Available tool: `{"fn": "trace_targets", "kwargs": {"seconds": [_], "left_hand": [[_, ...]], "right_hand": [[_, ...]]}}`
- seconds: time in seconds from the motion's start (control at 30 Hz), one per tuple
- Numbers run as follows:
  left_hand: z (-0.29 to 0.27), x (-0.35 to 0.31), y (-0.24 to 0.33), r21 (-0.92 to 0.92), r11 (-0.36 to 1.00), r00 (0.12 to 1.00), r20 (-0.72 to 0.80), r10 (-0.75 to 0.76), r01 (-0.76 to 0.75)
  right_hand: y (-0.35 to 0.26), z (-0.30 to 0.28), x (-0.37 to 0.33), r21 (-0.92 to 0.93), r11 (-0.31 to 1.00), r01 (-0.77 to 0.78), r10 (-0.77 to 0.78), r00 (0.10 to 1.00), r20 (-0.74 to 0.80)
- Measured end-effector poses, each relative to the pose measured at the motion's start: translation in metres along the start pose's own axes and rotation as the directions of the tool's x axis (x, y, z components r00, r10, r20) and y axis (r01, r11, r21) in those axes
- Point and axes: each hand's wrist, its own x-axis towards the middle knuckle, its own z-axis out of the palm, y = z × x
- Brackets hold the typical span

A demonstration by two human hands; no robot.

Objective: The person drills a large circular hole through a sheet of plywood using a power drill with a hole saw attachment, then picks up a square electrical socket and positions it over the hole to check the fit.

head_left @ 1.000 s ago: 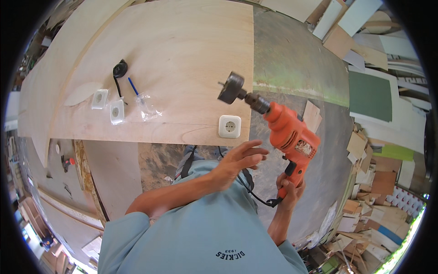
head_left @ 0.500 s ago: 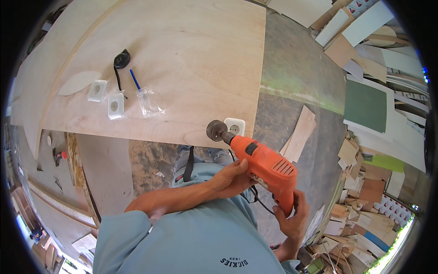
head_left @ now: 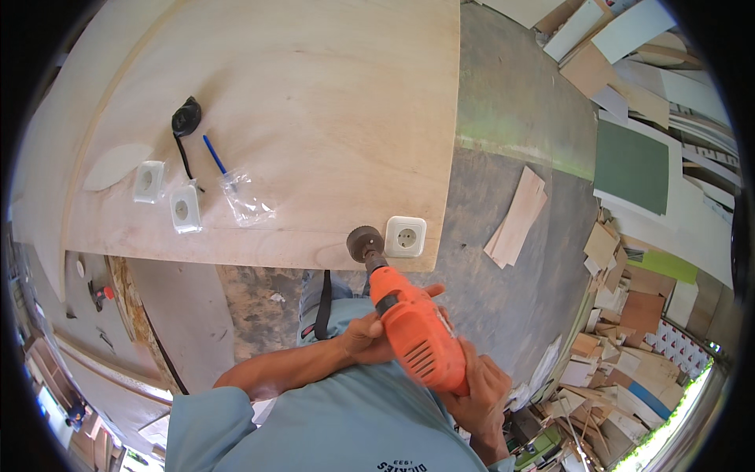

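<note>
An orange power drill [head_left: 425,332] is held in both hands in front of my body, its nose pointing away from me. My left hand [head_left: 368,337] supports it from the left side near the front, fingers partly hidden beneath. Around its rear handle closes my right hand [head_left: 481,389]. A round, dark hole saw [head_left: 365,244] is fitted in the chuck and appears over the near edge of the plywood sheet [head_left: 314,141]; whether it touches the wood I cannot tell. Just right of it lies a white wall socket [head_left: 406,237] on the sheet's near right corner.
Two more white sockets [head_left: 185,209] in clear wrap, a plastic bag [head_left: 250,200], a blue pen [head_left: 214,153] and a black tape measure [head_left: 186,116] lie on the sheet's left part. Wood strips [head_left: 515,216] rest on the floor at right. Board offcuts [head_left: 621,377] pile up beyond.
The drill has swung round so its body points more straight ahead, its rear moving left and toward me. The hole saw has shifted slightly left of the socket, which is now fully visible.
</note>
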Motion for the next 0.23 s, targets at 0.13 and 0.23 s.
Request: {"fn": "trace_targets", "kwargs": {"seconds": [0.13, 0.23], "left_hand": [[-0.006, -0.001, 0.0, -0.14, 0.99, 0.997, 0.076, -0.011, 0.022], [-0.013, 0.002, 0.0, -0.141, 0.99, 0.989, 0.146, 0.022, -0.001]], "right_hand": [[-0.008, -0.007, 0.004, -0.031, 0.999, 0.039, -0.036, 0.996, 0.083], [-0.009, -0.009, 0.007, -0.034, 0.999, 0.025, -0.021, 0.994, 0.109]]}}
